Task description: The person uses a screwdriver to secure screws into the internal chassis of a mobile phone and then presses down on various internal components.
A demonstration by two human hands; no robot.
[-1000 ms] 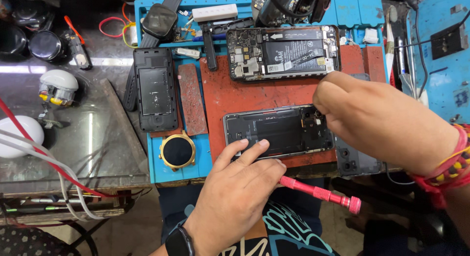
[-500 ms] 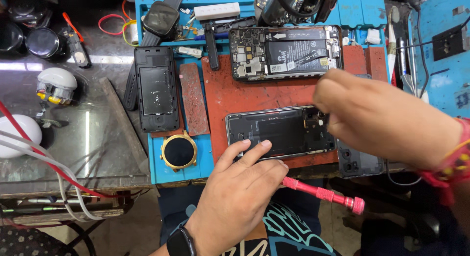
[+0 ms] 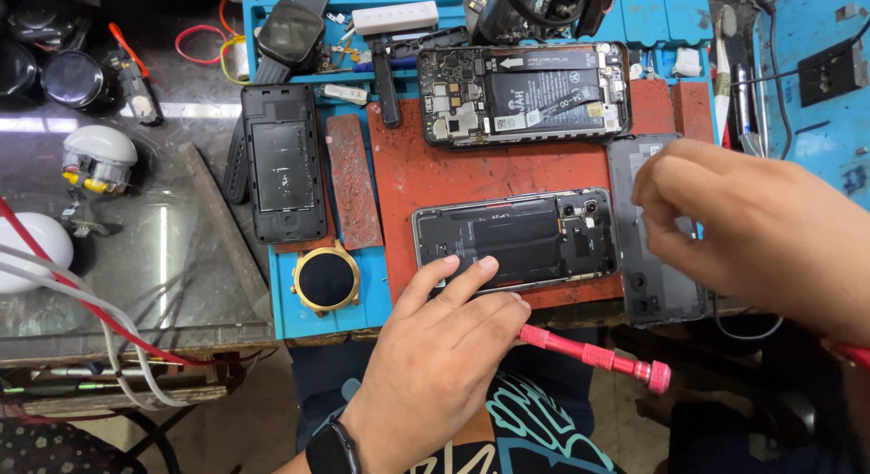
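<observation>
Left hand: fingers spread flat, the fingertips pressing on the near edge of the opened black smartphone with its back removed; it grips nothing, and a dark watch sits on the wrist.
Right hand: fingers curled together in a pinch just right of the phone's camera end; whether anything lies between the fingertips cannot be told.
Phone position: flat on the worn red rubber work mat, lengthwise left to right.
Red-handled screwdriver: near the mat's edge, just right of the left hand, not held.
Grey back cover: right of the phone, partly under the right hand.
Second opened phone showing board and battery: far side of the mat.
Gold-rimmed round watch body: left of the phone.
</observation>
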